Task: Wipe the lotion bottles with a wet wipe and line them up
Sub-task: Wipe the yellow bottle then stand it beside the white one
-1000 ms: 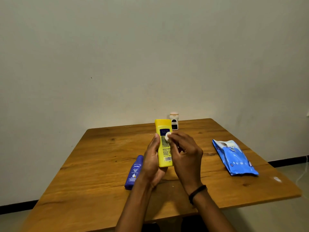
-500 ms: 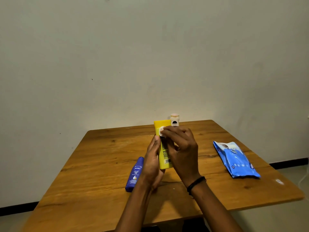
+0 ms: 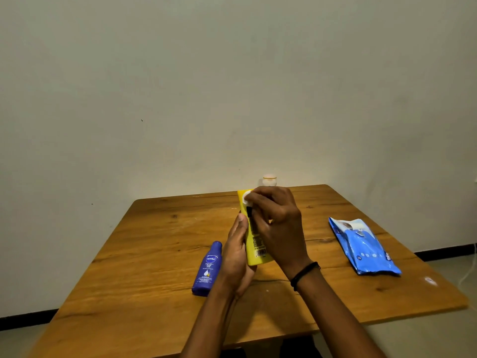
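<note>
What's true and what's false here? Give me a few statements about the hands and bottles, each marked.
1. The left hand holds the yellow bottle. True.
2. The right hand presses a white wipe on that bottle's far end. True.
3. The blue bottle stands upright. False: it lies flat on the table.
4. The wipes pack lies left of both hands. False: it lies to their right.
</note>
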